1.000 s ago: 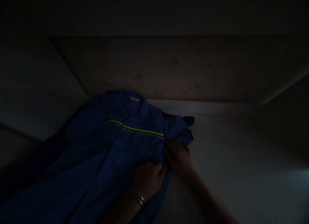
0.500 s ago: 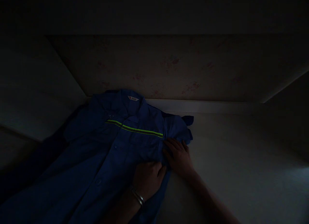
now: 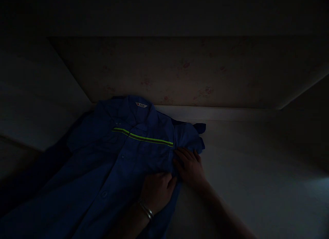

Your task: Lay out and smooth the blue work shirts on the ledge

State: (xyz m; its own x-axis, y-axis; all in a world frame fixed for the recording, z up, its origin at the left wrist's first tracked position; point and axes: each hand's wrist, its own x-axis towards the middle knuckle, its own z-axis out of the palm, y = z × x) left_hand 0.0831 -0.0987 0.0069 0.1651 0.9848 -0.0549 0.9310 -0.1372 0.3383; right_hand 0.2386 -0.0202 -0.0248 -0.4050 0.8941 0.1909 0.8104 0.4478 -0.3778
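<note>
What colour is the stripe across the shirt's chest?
The stripe has yellow-green edges and a darker middle, in the head view.

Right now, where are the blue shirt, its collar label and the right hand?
Blue shirt (image 3: 113,162): head view, its front.
Collar label (image 3: 141,104): head view, its pale face.
Right hand (image 3: 191,167): head view, its back.

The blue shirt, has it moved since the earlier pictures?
No, the blue shirt shows no clear move: its collar sits at the same spot along the flowery panel.

Shirt (image 3: 136,163) is matt cloth w/ soft creases, bracelet (image 3: 147,211) shiny metal, pale surface (image 3: 246,174) smooth & matt
</note>
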